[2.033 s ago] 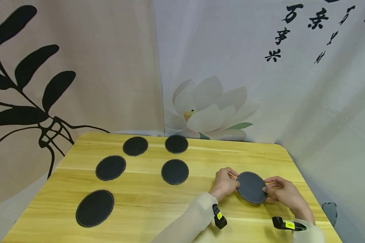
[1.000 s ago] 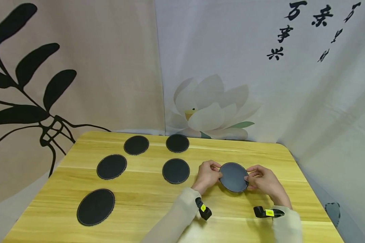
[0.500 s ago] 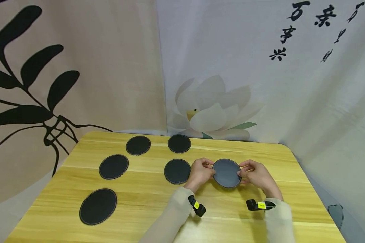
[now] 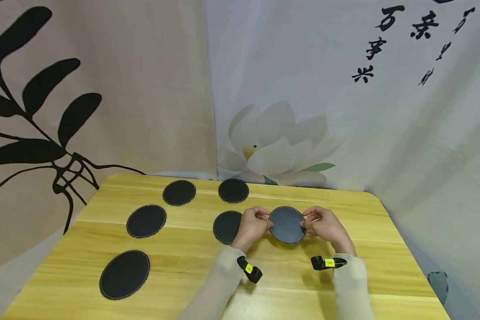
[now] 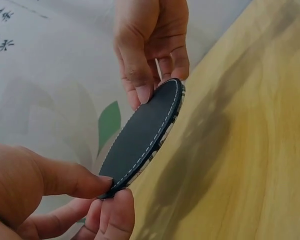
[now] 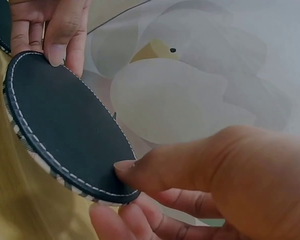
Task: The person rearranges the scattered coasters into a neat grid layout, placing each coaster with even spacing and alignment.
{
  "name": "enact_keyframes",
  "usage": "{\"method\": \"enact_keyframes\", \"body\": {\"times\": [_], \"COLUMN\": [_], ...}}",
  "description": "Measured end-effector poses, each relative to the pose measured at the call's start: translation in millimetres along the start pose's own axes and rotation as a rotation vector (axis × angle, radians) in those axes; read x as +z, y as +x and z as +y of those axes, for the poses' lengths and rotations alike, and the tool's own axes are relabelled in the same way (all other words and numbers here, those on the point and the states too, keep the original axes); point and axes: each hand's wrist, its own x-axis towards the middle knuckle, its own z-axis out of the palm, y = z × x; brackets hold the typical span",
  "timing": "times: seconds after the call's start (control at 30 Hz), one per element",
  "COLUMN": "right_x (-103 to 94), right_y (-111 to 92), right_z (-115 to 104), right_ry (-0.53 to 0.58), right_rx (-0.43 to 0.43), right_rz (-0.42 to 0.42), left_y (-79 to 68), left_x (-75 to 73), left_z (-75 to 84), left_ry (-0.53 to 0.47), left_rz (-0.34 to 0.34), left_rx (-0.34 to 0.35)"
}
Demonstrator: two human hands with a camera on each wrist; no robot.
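Note:
A round black coaster (image 4: 287,225) with white edge stitching is held between both hands above the table, tilted. My left hand (image 4: 253,226) pinches its left edge, thumb on the dark face and fingers beneath. On the opposite edge my right hand (image 4: 324,226) pinches it the same way. In the right wrist view the coaster (image 6: 65,120) shows a patterned underside along its rim. Its shadow falls on the wood in the left wrist view. Just left of my left hand lies another black coaster (image 4: 226,227), partly covered by that hand.
More black coasters lie flat: one at the back middle (image 4: 233,190), one at the back left (image 4: 179,192), and others down the left side, the nearest coaster (image 4: 125,274) in front. Printed cloth (image 4: 288,89) hangs behind the wooden table (image 4: 176,284).
Both hands have carried the coaster leftward and slightly back across the table, closer to the middle coaster, which the left hand now partly covers. The lying coasters have stayed put.

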Motion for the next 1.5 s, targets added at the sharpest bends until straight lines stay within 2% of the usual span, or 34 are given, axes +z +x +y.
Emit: {"method": "enact_keyframes", "body": {"times": [0.37,0.6,0.87,1.3,1.5], "right_x": [9.6,24.0,37.4,47.6,52.3], "right_y": [7.1,14.5,22.3,31.0,29.6], "right_z": [-1.8,0.8,6.7,14.3,11.5], "right_ry": [0.03,0.069,0.076,0.125,0.09], "right_rx": [-0.014,-0.019,0.001,0.035,0.033], "right_rz": [0.024,0.022,0.029,0.016,0.022], "left_y": [3.5,10.7,11.9,9.6,10.3], "left_x": [-13.1,-23.4,-28.6,-35.5,-38.5], "left_z": [1.7,-4.2,-8.1,-3.7,-5.7], "left_ry": [-0.009,0.051,0.145,0.258,0.32], "left_rz": [0.003,0.039,0.089,0.067,0.08], "left_rx": [-0.01,-0.012,0.005,0.027,0.045]}}
